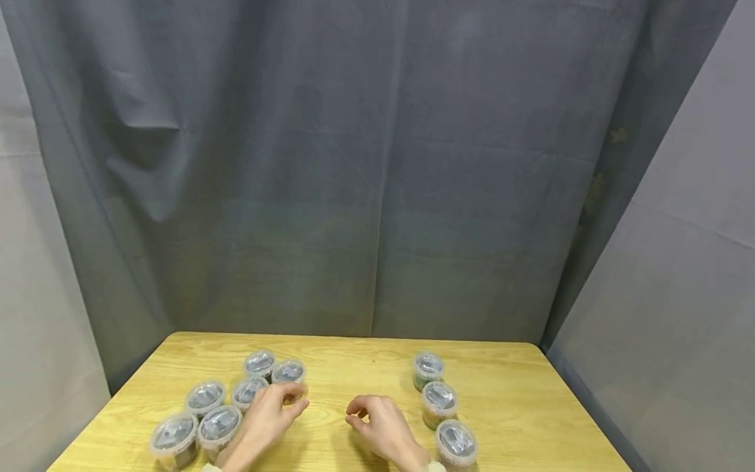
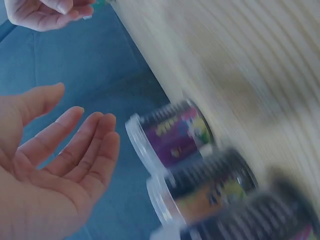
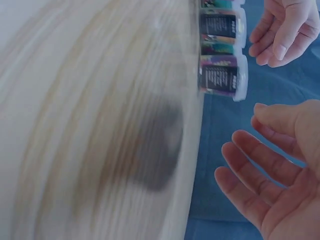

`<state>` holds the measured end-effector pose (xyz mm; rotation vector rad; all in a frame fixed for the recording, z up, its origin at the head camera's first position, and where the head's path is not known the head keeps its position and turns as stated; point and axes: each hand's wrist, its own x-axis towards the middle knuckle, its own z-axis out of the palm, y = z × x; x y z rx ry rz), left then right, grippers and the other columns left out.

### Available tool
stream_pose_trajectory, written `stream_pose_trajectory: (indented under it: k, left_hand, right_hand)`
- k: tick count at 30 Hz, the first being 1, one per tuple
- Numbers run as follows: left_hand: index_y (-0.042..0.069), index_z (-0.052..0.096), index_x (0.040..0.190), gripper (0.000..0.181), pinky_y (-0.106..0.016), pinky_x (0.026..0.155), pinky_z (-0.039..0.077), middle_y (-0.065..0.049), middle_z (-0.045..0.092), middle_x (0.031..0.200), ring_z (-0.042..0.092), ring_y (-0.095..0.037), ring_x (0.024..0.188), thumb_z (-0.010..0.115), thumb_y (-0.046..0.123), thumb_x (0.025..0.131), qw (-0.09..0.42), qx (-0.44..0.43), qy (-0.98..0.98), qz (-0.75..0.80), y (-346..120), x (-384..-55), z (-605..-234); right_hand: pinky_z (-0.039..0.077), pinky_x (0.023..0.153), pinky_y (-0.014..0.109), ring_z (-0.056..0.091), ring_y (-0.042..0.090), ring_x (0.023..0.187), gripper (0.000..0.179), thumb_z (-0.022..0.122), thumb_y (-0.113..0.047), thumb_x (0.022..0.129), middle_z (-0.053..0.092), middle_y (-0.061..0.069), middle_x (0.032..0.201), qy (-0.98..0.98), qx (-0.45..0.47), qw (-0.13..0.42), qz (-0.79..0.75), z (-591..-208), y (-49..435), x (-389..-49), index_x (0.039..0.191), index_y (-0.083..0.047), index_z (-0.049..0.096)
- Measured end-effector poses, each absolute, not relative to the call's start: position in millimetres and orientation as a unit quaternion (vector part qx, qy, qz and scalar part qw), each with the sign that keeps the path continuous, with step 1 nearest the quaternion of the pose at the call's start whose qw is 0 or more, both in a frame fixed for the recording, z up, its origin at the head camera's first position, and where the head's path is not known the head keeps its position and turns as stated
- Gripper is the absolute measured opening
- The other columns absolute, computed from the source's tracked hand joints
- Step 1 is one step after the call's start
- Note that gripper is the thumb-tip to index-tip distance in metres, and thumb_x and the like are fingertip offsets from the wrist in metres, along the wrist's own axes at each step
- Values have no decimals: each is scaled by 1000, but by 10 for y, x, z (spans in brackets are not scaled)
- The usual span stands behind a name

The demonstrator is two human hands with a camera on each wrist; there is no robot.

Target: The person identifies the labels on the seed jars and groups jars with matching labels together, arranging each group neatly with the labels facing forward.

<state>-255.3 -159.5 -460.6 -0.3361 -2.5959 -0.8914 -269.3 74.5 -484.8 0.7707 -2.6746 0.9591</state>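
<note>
Above the table's middle, my left hand [image 1: 270, 414] hovers beside a cluster of lidded plastic tubs, nearest to a tub [image 1: 289, 372] at the cluster's right end. Its fingers are relaxed and hold nothing, as the left wrist view shows beside a tub with a purple label [image 2: 172, 137]. Facing it, my right hand [image 1: 382, 426] is also raised with loosely bent fingers and nothing in its grasp. To its right stand three similar tubs in a row, the middle one [image 1: 439, 400] closest. In the right wrist view, both hands are apart, with labelled tubs [image 3: 218, 75] beyond.
The left cluster holds several tubs, among them a front-left tub [image 1: 174, 438] and a back tub [image 1: 259, 362]. They stand on a wood-grain table [image 1: 354, 354]. A grey curtain [image 1: 354, 196] hangs behind the table, with pale cloth [image 1: 678, 295] at the side.
</note>
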Motion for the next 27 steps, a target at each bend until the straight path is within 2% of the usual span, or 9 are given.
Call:
stream_pose_trajectory:
  k: [4, 8, 13, 18, 23, 27]
  left_hand:
    - [18, 73, 83, 11, -34, 73, 55, 2, 73, 86, 67, -17, 82, 81, 13, 77, 202, -107, -931, -285, -1744, -2549, -4590]
    - [19, 72, 81, 14, -36, 71, 56, -2, 73, 89, 66, -20, 82, 82, 11, 76, 172, -99, -939, -279, -1859, -2530, -4535]
    - [9, 74, 95, 22, -45, 75, 58, -9, 73, 98, 68, -30, 92, 82, 10, 75, 151, -91, -947, -268, -1994, -2527, -4469]
    - [7, 73, 98, 25, -47, 76, 56, -9, 72, 99, 67, -30, 92, 82, 13, 75, 147, -71, -958, -236, -2131, -2548, -4476]
    - [0, 72, 102, 31, -51, 79, 56, -15, 70, 100, 67, -35, 93, 81, 13, 74, 166, -64, -963, -205, -2261, -2558, -4512]
    - [-4, 70, 107, 37, -56, 85, 53, -19, 68, 106, 64, -41, 100, 81, 14, 77, 146, -53, -970, -188, -2335, -2575, -4507]
  right_hand:
    - [51, 65, 17, 64, 1, 79, 5, 74, -17, 88, 72, -12, 88, -898, 275, 91, 330, -4875, 599, -2710, 91, -15, 74]
    - [51, 65, 15, 62, -3, 79, 6, 73, -16, 88, 73, -10, 90, -895, 290, 86, 328, -4899, 441, -2707, 94, -14, 75]
    - [51, 66, 13, 61, -5, 79, 7, 72, -14, 88, 74, -7, 91, -889, 306, 81, 330, -4904, 259, -2723, 94, -11, 75]
    - [50, 66, 12, 60, -6, 79, 8, 71, -12, 89, 74, -8, 92, -889, 313, 70, 328, -4926, 87, -2753, 96, -11, 75]
    - [50, 69, 11, 64, -1, 85, 15, 70, -10, 89, 74, -7, 101, -886, 332, 80, 314, -4942, -109, -2781, 104, -12, 74]
    - [51, 73, 11, 66, 3, 91, 25, 69, -6, 88, 73, -5, 109, -885, 351, 92, 292, -4925, -255, -2785, 112, -12, 72]
